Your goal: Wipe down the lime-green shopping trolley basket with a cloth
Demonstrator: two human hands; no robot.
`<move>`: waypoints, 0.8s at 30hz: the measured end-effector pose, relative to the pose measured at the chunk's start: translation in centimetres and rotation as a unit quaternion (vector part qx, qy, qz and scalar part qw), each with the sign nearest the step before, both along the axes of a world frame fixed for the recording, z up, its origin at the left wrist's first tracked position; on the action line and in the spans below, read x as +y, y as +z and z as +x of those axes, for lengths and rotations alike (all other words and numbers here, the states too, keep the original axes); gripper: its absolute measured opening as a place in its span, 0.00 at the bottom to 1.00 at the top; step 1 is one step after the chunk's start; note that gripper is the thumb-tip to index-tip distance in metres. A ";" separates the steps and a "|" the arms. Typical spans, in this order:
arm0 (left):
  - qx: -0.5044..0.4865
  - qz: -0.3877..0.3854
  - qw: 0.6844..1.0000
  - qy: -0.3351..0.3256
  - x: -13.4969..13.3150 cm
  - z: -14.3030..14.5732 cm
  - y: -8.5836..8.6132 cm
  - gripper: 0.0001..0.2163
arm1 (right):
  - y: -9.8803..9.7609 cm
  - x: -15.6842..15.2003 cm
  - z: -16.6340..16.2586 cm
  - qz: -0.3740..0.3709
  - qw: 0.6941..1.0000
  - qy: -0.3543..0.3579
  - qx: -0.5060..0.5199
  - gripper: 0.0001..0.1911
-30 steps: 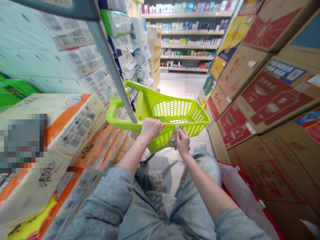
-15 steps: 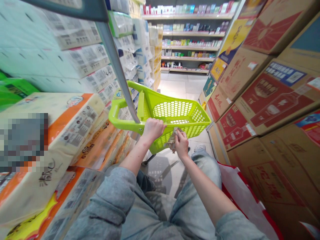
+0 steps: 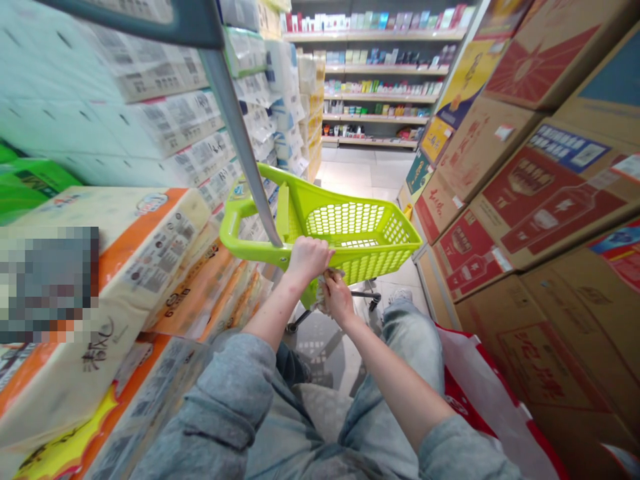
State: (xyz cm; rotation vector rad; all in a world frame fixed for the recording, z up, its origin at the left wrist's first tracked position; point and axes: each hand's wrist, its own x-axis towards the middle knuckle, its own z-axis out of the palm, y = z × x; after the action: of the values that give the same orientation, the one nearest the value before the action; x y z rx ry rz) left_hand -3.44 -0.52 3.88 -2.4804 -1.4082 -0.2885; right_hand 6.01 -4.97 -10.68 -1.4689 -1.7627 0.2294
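Fingers [image 3: 314,251] of the left hand [image 3: 309,259] are curled tight over the near rim of the green basket [image 3: 360,223]. The right hand [image 3: 338,301] has its fingers bunched round a crumpled cloth [image 3: 321,298], pressed to the basket's near wall just below the left hand. The basket tilts beside a grey metal post [image 3: 240,140]. If the left grip slackens, it could roll away or knock the post. The right hand hides most of the cloth, and the basket's underframe [image 3: 364,295] is hard to make out.
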 end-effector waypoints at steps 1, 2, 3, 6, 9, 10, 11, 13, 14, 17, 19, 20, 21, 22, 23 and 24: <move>-0.001 0.000 1.000 0.000 0.0 0.0 0.0 0.16 | 0.0 -0.1 0.3 0.000 1.000 0.006 0.007 0.19; -0.003 0.000 1.000 -0.001 0.0 -0.1 0.0 0.16 | 0.1 -0.1 0.8 0.002 1.000 0.008 0.019 0.19; -0.004 0.000 1.000 -0.002 0.0 -0.1 -0.1 0.16 | 0.3 0.0 1.4 0.004 0.999 0.002 0.035 0.19; -0.007 0.002 1.000 -0.007 -0.1 -0.2 -0.2 0.17 | 1.1 0.6 3.7 0.015 0.993 -0.067 0.097 0.17; -0.010 0.001 1.000 -0.010 -0.2 -0.1 -0.3 0.16 | 1.8 1.6 5.7 0.017 0.975 -0.150 0.161 0.12; -0.011 0.000 1.000 -0.010 -0.2 0.0 -0.3 0.17 | 1.9 1.8 6.1 0.016 0.968 -0.169 0.183 0.11; -0.012 -0.001 1.000 -0.010 -0.2 0.0 -0.3 0.17 | 2.1 2.0 6.3 0.016 0.961 -0.183 0.207 0.10; -0.014 0.001 1.000 -0.012 -0.3 0.2 -0.3 0.17 | 2.3 2.1 6.2 0.022 0.945 -0.205 0.252 0.10; -0.014 0.002 1.000 -0.013 -0.4 0.2 -0.3 0.17 | 2.5 2.2 6.0 0.028 0.938 -0.213 0.273 0.10; -0.016 0.001 1.000 -0.016 -0.5 0.4 -0.4 0.17 | 3.2 2.2 4.8 0.041 0.922 -0.218 0.318 0.10; -0.017 -0.003 1.000 -0.016 -0.5 0.5 -0.3 0.17 | 3.9 2.1 3.8 0.037 0.917 -0.215 0.333 0.10; -0.018 -0.005 1.000 -0.014 -0.6 0.6 -0.3 0.17 | 4.2 2.1 3.4 0.032 0.917 -0.209 0.337 0.11; -0.019 -0.007 1.000 -0.013 -0.6 0.6 -0.3 0.17 | 4.4 2.0 2.9 0.025 0.919 -0.199 0.339 0.11; -0.019 -0.007 1.000 -0.010 -0.7 0.6 -0.3 0.17 | 4.7 1.8 2.3 0.019 0.922 -0.187 0.339 0.11; -0.019 -0.007 1.000 -0.007 -0.7 0.7 -0.3 0.17 | 4.8 1.6 1.7 0.012 0.925 -0.174 0.337 0.12; -0.019 -0.006 1.000 -0.005 -0.7 0.7 -0.3 0.17 | 4.9 1.4 1.0 0.006 0.929 -0.162 0.333 0.12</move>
State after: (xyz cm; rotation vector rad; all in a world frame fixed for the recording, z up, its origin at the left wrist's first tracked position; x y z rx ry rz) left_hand -2.71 -1.26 3.60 -2.5053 -1.4172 -0.3308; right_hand 7.03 -3.53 -5.81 -1.4243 -0.9643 0.4783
